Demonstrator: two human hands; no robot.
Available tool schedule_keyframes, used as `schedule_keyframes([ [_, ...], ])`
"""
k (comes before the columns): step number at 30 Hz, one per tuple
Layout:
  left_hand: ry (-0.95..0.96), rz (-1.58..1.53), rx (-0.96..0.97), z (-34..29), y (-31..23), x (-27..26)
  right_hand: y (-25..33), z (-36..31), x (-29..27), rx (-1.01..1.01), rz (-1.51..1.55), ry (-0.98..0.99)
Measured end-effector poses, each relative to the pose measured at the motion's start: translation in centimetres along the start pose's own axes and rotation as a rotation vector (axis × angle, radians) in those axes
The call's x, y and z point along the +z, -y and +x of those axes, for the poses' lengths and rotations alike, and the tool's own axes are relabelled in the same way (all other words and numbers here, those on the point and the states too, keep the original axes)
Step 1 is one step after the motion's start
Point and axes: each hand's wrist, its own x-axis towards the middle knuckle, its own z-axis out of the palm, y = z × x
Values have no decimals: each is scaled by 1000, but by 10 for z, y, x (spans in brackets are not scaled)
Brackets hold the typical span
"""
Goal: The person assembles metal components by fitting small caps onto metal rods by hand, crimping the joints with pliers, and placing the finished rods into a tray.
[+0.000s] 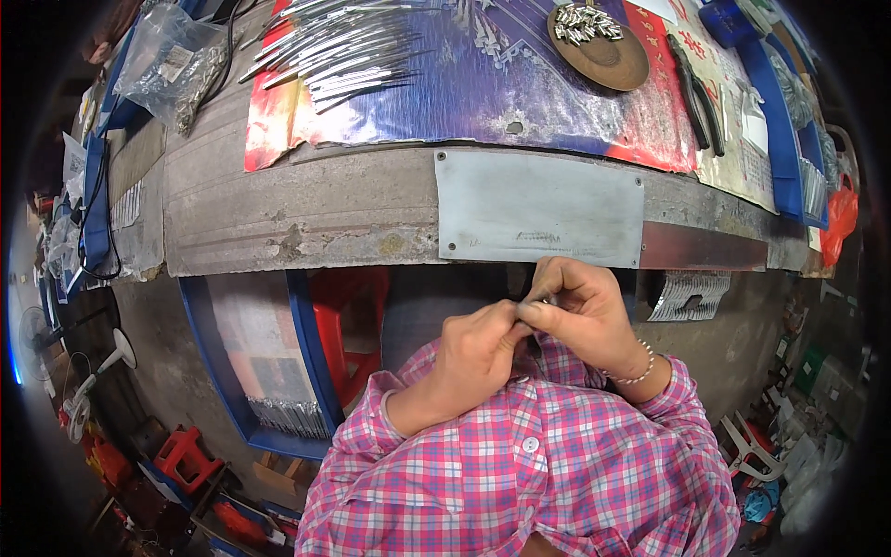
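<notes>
Left hand point(478, 345): closed in a pinch, fingertips against the right's; what it grips, cannot tell. Right hand point(587, 302): thumb and forefinger pinched on a small silvery metal-looking piece point(549, 300), mostly hidden, held just off the bench's near edge, above the lap. Judged good practice: steady the piece with one hand, work with the other, wrists low, light pressure.

Beyond: worn grey wooden bench point(306, 204); its chipped near edge could catch knuckles. Pale grey rectangular sheet point(543, 200), screwed down, looks the handiest flat place. Near left, blue-walled tray point(316, 357) limits the left elbow. Far left, long slim silvery strips point(353, 56) spread wide; far right, round brown dish point(635, 70) of short silvery cylinders point(587, 23), dark long-handled pliers point(690, 93) right of it.
</notes>
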Motion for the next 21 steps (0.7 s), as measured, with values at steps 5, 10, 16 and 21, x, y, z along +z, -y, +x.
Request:
schedule_keyframes([
  [5, 358, -967, -548, 1, -5, -21, 16, -4, -15, 55, 203, 47],
  [10, 417, -1131, -598, 1, -5, -21, 21, -4, -19, 69, 131, 73],
  [16, 456, -1091, -579, 1, -7, -18, 21, -6, -17, 45, 81, 86],
  [21, 460, -1084, -547, 2, -7, -18, 19, -9, -12, -13, -78, 51],
])
